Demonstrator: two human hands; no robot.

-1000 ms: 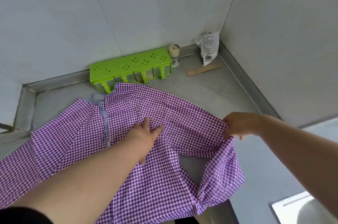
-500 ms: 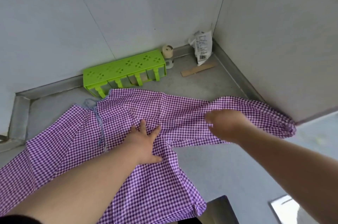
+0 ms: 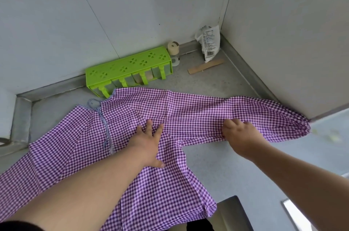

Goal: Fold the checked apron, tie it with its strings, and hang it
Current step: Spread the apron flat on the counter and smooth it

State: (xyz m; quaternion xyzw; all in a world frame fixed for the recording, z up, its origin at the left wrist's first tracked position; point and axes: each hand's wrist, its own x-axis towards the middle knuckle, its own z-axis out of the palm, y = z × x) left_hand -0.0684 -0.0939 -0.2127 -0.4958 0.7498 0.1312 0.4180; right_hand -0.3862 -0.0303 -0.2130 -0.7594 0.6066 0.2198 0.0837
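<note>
The purple-and-white checked apron (image 3: 79, 147) lies spread across the grey countertop (image 3: 222, 166), its lower part hanging over the front edge. One sleeve-like arm of it (image 3: 273, 115) stretches out to the right, up to the side wall. A pale string (image 3: 103, 119) runs down the cloth near the neck. My left hand (image 3: 149, 142) presses flat on the middle of the apron, fingers spread. My right hand (image 3: 239, 134) grips the cloth of the right arm where it meets the body, fingers curled into the fabric.
A green plastic rack (image 3: 128, 68) stands against the back wall just behind the apron. Next to it are a small tape roll (image 3: 173, 47), a white packet (image 3: 208, 44) in the corner and a flat wooden stick (image 3: 205, 66). Walls close the back and right sides.
My right hand carried the right part of the apron up from the front edge and laid it out to the right on the counter. The left hand stayed pressed on the middle.
</note>
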